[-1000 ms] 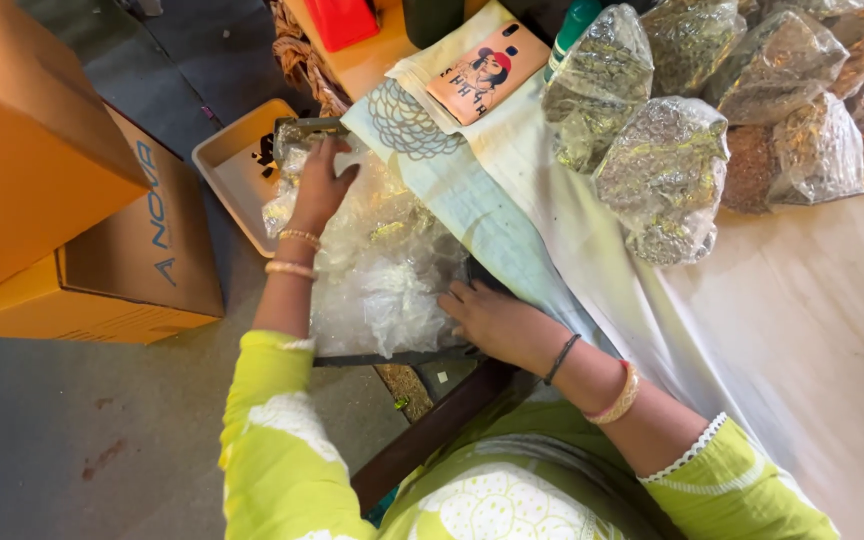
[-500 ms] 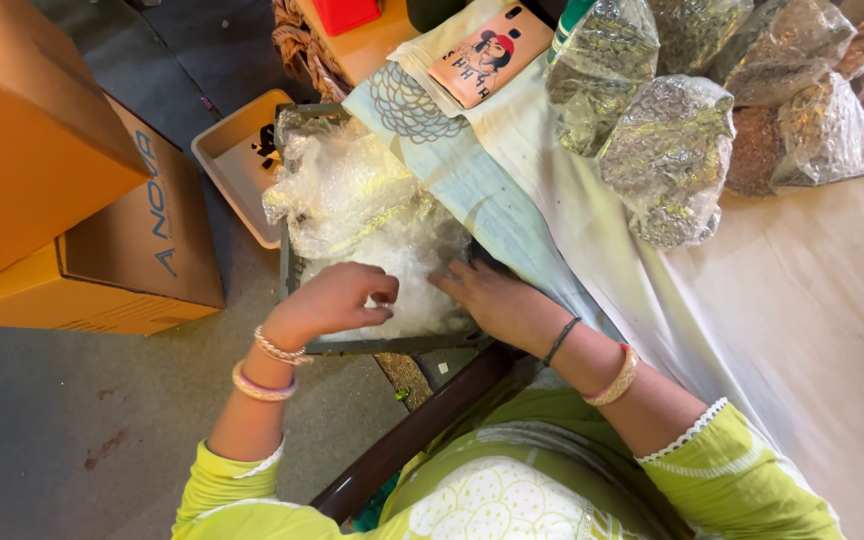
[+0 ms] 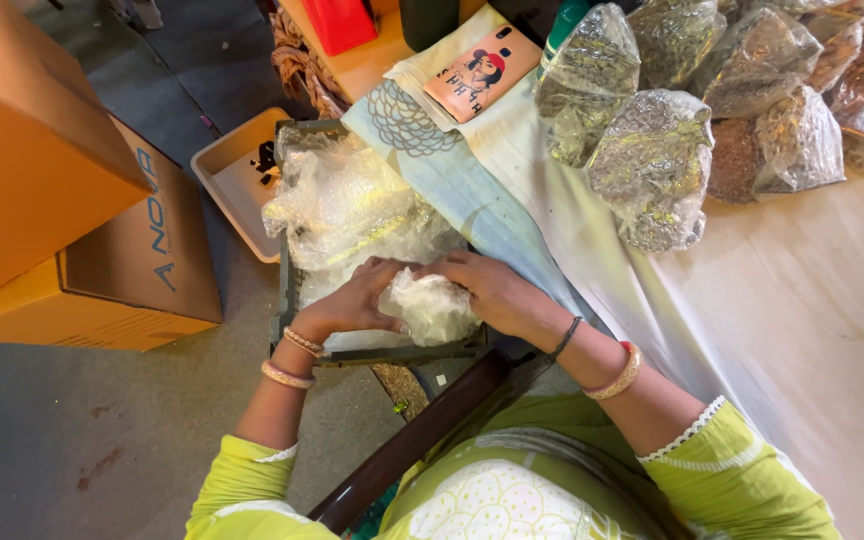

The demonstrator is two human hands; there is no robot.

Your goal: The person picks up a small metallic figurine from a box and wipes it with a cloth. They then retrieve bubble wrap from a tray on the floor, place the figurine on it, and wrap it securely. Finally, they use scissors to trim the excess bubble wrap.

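Note:
My left hand [image 3: 350,302] and my right hand [image 3: 492,288] meet over a dark crate [image 3: 392,352] heaped with crumpled clear plastic bags [image 3: 347,205]. Both hands grip one small bunched clear plastic bag [image 3: 428,305] between them at the crate's near edge. Bangles sit on both wrists, and yellow-green sleeves cover my forearms.
Several filled clear bags of dried goods [image 3: 652,160] lie on the white cloth-covered table [image 3: 802,330] at right. A phone with a picture case [image 3: 482,72] rests at the table's far edge. Orange cardboard boxes [image 3: 62,200] stand at left, with a beige tray [image 3: 237,180] on the floor.
My left hand came back from the far end of the crate to its near edge. Both hands have now closed together on a small bunched plastic bag.

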